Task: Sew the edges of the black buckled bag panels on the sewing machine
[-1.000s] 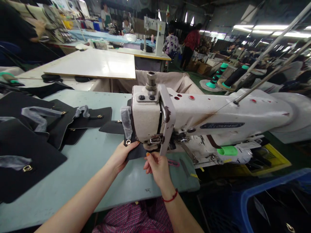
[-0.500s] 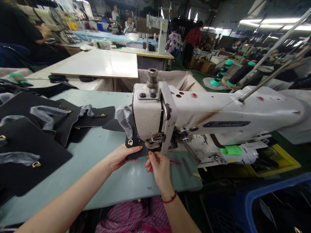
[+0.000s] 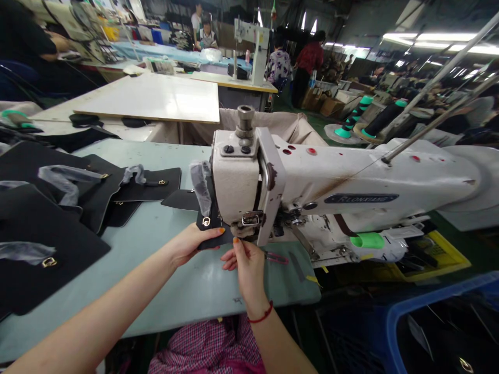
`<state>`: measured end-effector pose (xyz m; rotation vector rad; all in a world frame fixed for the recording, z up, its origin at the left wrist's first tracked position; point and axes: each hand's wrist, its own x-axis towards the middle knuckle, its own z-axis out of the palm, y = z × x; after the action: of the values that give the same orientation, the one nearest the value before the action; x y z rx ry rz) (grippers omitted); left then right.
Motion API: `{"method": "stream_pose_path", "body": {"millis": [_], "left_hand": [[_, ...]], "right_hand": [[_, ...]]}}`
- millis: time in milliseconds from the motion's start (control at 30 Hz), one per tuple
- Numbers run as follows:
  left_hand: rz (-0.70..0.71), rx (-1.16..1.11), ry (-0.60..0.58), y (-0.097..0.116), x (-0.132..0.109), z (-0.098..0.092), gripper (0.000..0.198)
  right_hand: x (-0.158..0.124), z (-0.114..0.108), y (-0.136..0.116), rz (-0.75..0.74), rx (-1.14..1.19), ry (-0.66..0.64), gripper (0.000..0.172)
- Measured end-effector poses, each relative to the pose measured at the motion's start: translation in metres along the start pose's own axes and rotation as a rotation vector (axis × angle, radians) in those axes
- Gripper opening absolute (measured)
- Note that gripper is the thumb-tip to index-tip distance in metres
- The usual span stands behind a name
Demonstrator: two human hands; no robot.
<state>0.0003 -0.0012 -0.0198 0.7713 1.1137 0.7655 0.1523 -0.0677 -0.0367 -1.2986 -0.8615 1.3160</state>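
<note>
Black panel (image 3: 215, 241) extends forward; left hand (image 3: 190, 244) grips left side, right hand (image 3: 246, 261) (hold unclear) at near-right corner.

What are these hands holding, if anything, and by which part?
The left hand holds a black panel by its near left corner, thumb on top. The right hand is at its near right corner; whether it grips cannot be told.

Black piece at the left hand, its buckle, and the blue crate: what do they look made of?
Black piece: perhaps leather or imitation leather, judging by its smooth, dull surface. Buckle: probably metal, given its shiny gold finish. Blue crate: likely plastic, with a smooth, rounded, moulded-looking rim.
</note>
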Motion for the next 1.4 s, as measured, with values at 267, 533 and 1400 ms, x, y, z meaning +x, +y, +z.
{"method": "stream_pose_path", "body": {"millis": [267, 533, 1400], "left_hand": [[0.103, 0.021, -0.052, 0.005, 0.005, -0.003, 0.028], [0.134, -0.080, 0.010, -0.001, 0.000, 0.003, 0.029], [0.359, -0.437, 0.662, -0.079, -0.044, 0.121, 0.041]], "right_hand": [[0.002, 0.024, 0.009, 0.042, 0.150, 0.077, 0.046], [0.004, 0.026, 0.007, 0.019, 0.149, 0.089, 0.046], [0.010, -0.022, -0.020, 0.037, -0.066, -0.113, 0.053]]}}
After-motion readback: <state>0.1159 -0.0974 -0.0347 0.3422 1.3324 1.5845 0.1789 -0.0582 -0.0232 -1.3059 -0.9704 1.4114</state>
